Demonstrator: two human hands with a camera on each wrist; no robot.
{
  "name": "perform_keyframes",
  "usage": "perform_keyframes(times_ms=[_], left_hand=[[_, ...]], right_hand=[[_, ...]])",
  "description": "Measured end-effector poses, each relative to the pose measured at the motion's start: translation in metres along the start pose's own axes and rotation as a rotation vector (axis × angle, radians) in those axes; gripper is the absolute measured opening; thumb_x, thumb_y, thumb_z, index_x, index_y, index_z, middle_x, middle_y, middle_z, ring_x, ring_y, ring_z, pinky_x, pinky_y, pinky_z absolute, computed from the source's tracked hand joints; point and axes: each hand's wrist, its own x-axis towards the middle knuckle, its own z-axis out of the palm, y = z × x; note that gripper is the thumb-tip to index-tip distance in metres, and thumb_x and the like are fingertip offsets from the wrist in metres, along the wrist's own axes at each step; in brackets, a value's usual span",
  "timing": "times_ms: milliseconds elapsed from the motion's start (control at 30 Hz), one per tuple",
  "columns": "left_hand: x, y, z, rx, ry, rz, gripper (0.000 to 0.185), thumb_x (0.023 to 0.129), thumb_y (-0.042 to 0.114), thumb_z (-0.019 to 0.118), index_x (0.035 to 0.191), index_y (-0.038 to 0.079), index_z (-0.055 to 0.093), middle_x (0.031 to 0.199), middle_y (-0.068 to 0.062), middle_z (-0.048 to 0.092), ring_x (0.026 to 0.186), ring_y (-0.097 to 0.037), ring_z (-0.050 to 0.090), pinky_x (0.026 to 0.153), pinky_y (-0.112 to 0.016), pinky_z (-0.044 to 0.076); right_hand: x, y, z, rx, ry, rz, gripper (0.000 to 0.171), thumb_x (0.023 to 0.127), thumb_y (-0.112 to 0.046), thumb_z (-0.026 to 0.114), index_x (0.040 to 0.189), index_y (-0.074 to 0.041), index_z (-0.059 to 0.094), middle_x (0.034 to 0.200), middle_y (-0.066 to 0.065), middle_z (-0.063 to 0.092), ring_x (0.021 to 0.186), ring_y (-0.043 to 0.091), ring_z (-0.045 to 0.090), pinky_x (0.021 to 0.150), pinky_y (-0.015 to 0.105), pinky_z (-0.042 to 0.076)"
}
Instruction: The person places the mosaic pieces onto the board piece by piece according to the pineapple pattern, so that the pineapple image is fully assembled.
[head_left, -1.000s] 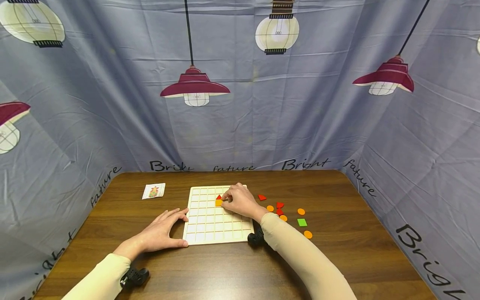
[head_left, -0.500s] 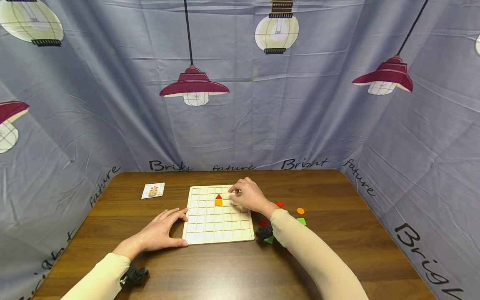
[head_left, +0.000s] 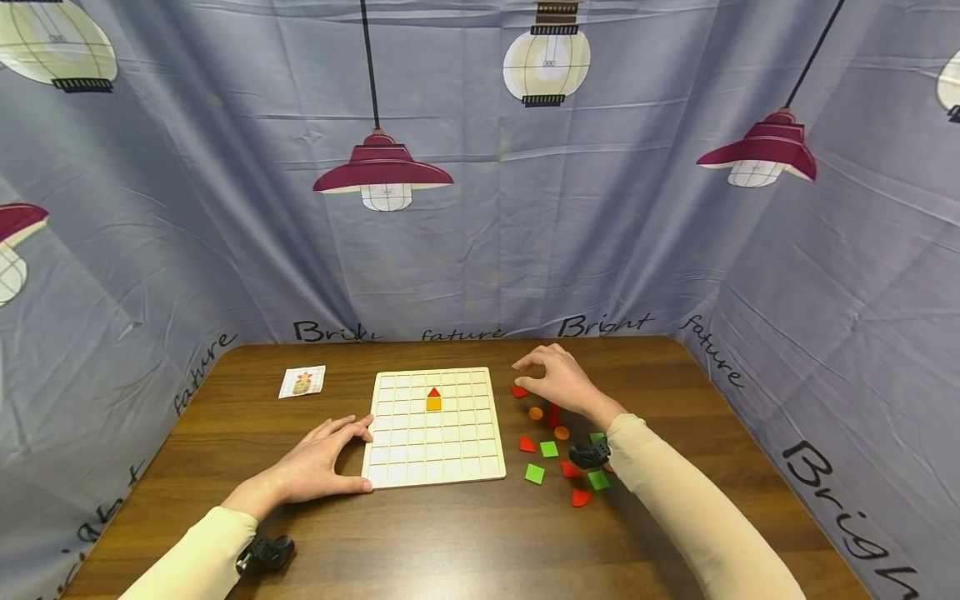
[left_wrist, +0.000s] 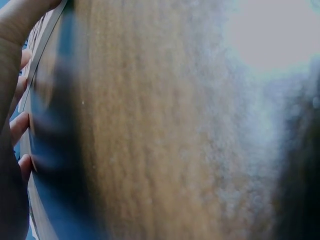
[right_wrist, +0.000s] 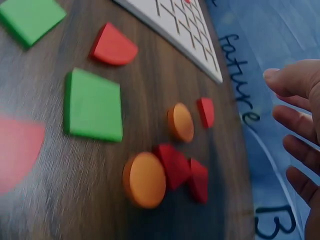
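A blue-grey, lamp-print curtain (head_left: pixel 480 275) surrounds a brown wooden table (head_left: pixel 450 542). In the middle lies a cream board (head_left: pixel 408 450) ruled into squares. The person's left hand (head_left: pixel 322 461), released, rests with thumb and fingers spread against the board's left edge. The right hand (head_left: pixel 564 382), also released, fingers loosely bent, hovers just right of the board's far part. A white card (head_left: pixel 302 382) with a small printed picture lies far left. Right of the board are scattered green squares (head_left: pixel 549 449), red pieces (head_left: pixel 527 444) and orange discs (head_left: pixel 562 433). Toward the board's far side sit an orange square (head_left: pixel 433 404) and, directly beyond, a red triangle (head_left: pixel 434 392).
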Motion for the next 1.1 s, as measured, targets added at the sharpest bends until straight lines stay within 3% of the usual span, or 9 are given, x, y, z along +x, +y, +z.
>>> perform_keyframes(times_ms=[200,400,633,1100], left_hand=[[0.000,-0.001,0.000,0.003,0.020,0.013,0.064,0.078,0.065,0.079,0.123,0.024,0.058,0.160,-0.005,0.043,0.146,-0.040,0.036,0.119,-0.065,0.020],[0.000,-0.001,0.000,0.004,0.021,0.013,0.065,0.077,0.064,0.080,0.123,0.024,0.058,0.160,-0.005,0.043,0.146,-0.040,0.036,0.119,-0.064,0.020],[0.000,-0.002,0.001,-0.003,0.008,0.007,0.066,0.078,0.065,0.079,0.124,0.023,0.058,0.160,-0.005,0.042,0.147,-0.040,0.035,0.119,-0.065,0.019],[-0.001,-0.002,0.003,0.001,0.015,0.009,0.066,0.077,0.067,0.079,0.124,0.024,0.058,0.159,-0.005,0.043,0.146,-0.038,0.035,0.119,-0.063,0.020]], right_hand=[[-0.017,0.019,-0.010,-0.031,0.007,0.008,0.033,0.091,-0.030,0.079,0.120,-0.014,0.076,0.119,0.000,0.070,0.117,0.027,0.053,0.105,0.054,0.039],[-0.033,0.037,-0.012,-0.081,-0.048,0.031,0.032,0.090,-0.028,0.078,0.121,-0.018,0.077,0.121,0.001,0.069,0.120,0.028,0.052,0.104,0.056,0.038],[-0.048,0.058,-0.012,-0.135,-0.090,0.043,0.028,0.090,-0.026,0.079,0.118,-0.024,0.077,0.118,-0.001,0.067,0.113,0.028,0.050,0.094,0.055,0.041],[-0.046,0.064,-0.008,-0.111,-0.124,-0.010,0.022,0.091,-0.025,0.079,0.112,-0.030,0.079,0.109,-0.008,0.063,0.105,0.020,0.047,0.089,0.044,0.041]])
